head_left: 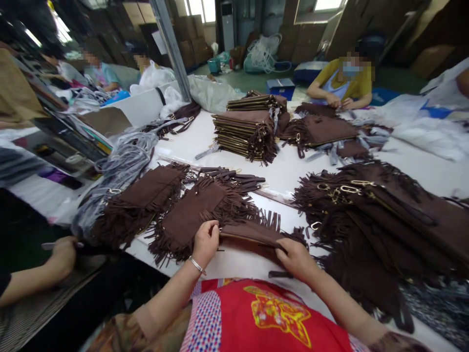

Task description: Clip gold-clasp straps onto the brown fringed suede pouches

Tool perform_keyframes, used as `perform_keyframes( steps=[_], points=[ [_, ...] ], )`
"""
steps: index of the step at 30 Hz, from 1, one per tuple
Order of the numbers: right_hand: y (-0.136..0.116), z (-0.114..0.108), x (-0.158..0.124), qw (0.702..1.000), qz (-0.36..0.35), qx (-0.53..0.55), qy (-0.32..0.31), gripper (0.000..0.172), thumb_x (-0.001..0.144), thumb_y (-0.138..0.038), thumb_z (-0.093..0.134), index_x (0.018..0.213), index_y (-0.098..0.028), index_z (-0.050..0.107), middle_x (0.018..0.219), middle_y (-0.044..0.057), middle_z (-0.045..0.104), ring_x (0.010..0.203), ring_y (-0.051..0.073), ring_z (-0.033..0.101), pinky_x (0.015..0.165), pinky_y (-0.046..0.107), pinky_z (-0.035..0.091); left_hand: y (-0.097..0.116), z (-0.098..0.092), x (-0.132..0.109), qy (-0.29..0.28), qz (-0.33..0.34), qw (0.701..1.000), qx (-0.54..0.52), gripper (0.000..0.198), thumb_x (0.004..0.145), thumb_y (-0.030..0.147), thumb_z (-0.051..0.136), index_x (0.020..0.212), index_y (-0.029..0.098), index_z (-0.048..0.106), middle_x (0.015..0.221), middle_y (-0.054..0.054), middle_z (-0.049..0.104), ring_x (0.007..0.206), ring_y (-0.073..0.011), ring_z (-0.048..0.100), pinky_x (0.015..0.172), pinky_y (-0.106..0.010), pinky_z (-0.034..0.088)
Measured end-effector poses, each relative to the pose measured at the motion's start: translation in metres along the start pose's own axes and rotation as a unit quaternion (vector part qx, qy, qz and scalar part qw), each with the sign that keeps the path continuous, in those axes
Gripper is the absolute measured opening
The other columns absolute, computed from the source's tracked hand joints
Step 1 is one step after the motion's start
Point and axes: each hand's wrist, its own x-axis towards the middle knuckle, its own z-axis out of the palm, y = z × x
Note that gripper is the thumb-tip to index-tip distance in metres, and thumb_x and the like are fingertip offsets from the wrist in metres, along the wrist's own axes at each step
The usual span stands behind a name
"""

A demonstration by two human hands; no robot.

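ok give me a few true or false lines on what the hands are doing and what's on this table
1. The left hand and right hand both hold a brown fringed bag. True.
2. The left wrist is bare. False: it wears a bracelet.
3. A neat stack of bags stands farther back on the table. True.
4. The co-worker across the table wears a red top. False: the top is yellow.
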Motion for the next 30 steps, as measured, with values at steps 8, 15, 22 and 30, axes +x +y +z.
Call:
perform_keyframes(
  steps=[8,15,22,30],
  points=[
    [-0.012,-0.055,-0.026,0.914,0.147,0.356,0.125,0.035,0.084,-0.047,0.053,0.084,-0.015,0.069,0.07,0.001,0.065,0.067,0.018,0.058,0.06,0.027,0.044,0.064,0.006,-0.025,-0.106,0.171,0.976,-0.089,0.02,0.089,0.024,0.049,0.104,0.018,0.06,0.098,-0.008,0.063,0.092,-0.0179,0.06,0.079,-0.031,0.051],
    [-0.029,-0.05,-0.021,0.778,0.153,0.563,0.232,0.031,0.076,-0.046,0.066,0.084,-0.016,0.068,0.072,0.002,0.069,0.067,0.02,0.062,0.063,0.031,0.051,0.127,0.005,-0.042,-0.274,0.347,0.887,-0.131,0.035,0.085,0.029,0.057,0.118,0.018,0.055,0.107,-0.011,0.061,0.1,-0.021,0.057,0.092,-0.037,0.049],
    [-0.063,-0.055,-0.023,0.638,0.131,0.709,0.271,0.027,0.065,-0.035,0.078,0.081,-0.018,0.065,0.076,0.001,0.07,0.068,0.015,0.063,0.066,0.029,0.055,0.128,0.014,-0.057,-0.237,0.323,0.908,-0.123,0.082,0.069,0.039,0.076,0.139,0.019,0.039,0.133,-0.015,0.049,0.124,-0.0274,0.046,0.106,-0.043,0.04],
    [-0.074,-0.07,-0.058,0.901,0.036,0.246,0.355,0.034,0.08,-0.045,0.064,0.103,-0.019,0.064,0.103,0.012,0.067,0.095,0.027,0.064,0.085,0.047,0.053,0.115,-0.004,-0.015,-0.29,0.071,0.91,-0.288,0.022,0.083,0.032,0.058,0.089,0.013,0.066,0.075,-0.001,0.062,0.068,-0.0128,0.054,0.066,-0.024,0.045]
  ],
)
